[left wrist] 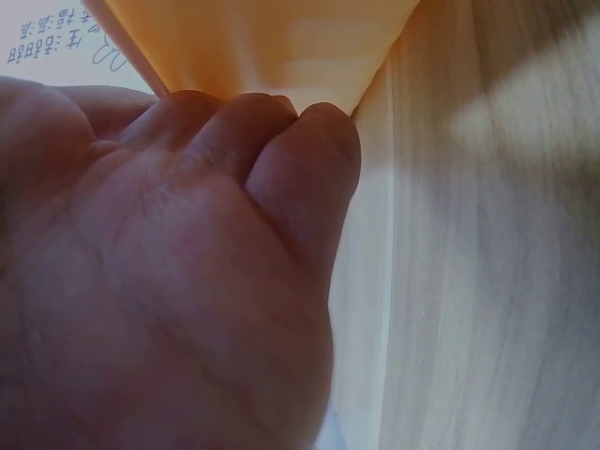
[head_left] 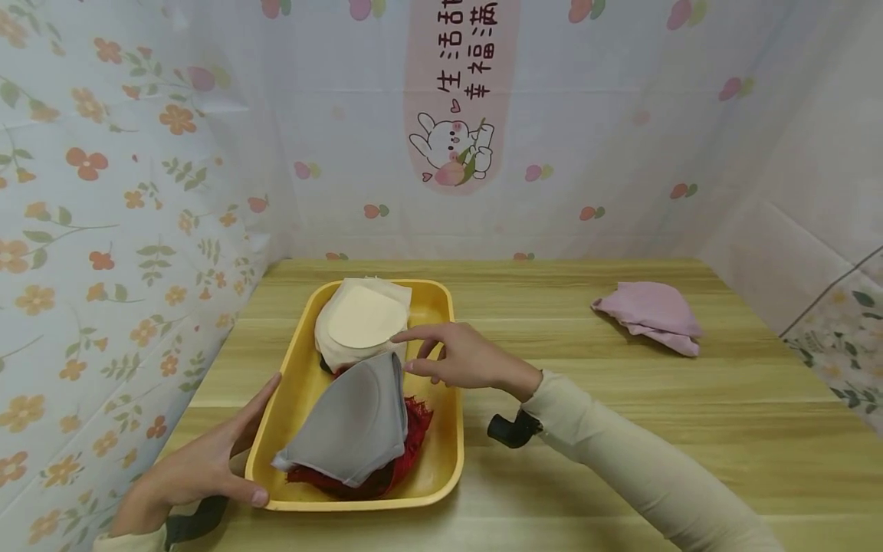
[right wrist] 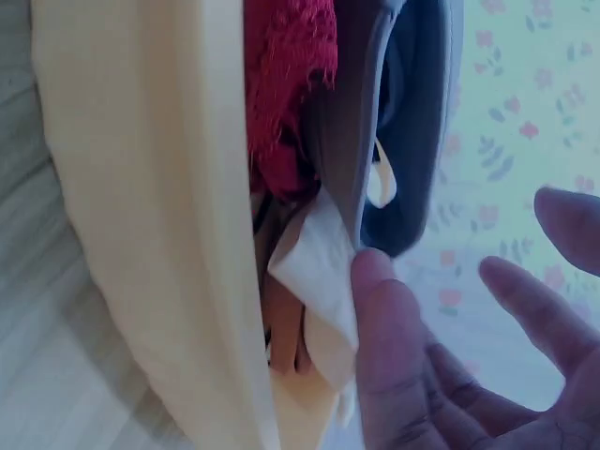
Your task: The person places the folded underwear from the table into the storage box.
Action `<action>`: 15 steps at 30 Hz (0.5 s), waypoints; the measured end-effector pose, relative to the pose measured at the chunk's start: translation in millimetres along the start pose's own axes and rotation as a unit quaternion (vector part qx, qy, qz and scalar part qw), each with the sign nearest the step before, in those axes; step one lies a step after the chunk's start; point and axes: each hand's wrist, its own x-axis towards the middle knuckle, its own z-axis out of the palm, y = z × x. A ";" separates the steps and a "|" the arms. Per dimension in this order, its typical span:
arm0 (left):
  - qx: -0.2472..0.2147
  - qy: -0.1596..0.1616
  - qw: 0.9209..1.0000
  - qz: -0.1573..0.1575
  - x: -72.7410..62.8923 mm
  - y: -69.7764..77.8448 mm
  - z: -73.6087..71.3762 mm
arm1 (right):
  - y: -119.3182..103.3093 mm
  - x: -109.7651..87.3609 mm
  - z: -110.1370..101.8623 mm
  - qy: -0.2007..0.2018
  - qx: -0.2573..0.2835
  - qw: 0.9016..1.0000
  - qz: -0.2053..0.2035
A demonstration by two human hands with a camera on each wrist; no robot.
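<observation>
A yellow plastic tub (head_left: pixel 461 429) stands on the table's left half. In it a grey folded bra (head_left: pixel 359 422) lies over a red lace garment (head_left: pixel 417 429), with a cream cup-shaped piece (head_left: pixel 366 314) on pale fabric behind them. My left hand (head_left: pixel 207 460) rests against the tub's left side from outside, thumb near the front corner. In the left wrist view its fingers (left wrist: pixel 314 155) touch the outer wall. My right hand (head_left: pixel 462 356) hovers over the right rim, index finger extended toward the cream piece. Its thumb is close to the grey bra's corner; contact is unclear.
A pinkish-purple folded fabric item (head_left: pixel 648 314) lies at the back right of the wooden table (head_left: pixel 552 475). Printed curtains (head_left: pixel 586 115) hang behind and on both sides. A dark wrist mount (head_left: pixel 513 429) sits under my right wrist.
</observation>
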 end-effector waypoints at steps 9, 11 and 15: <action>-0.019 0.002 1.000 -0.014 -1.5 5.0 0.9 | 16.6 -3.0 -18.6 0.094 0.040 0.995 -0.004; -0.020 0.002 1.000 -0.016 -1.2 5.5 0.7 | 26.2 -3.6 -25.1 0.117 0.055 0.992 -0.011; -0.020 0.003 1.000 -0.024 -0.4 6.9 0.0 | 50.6 -6.0 -38.1 0.166 0.082 0.982 -0.021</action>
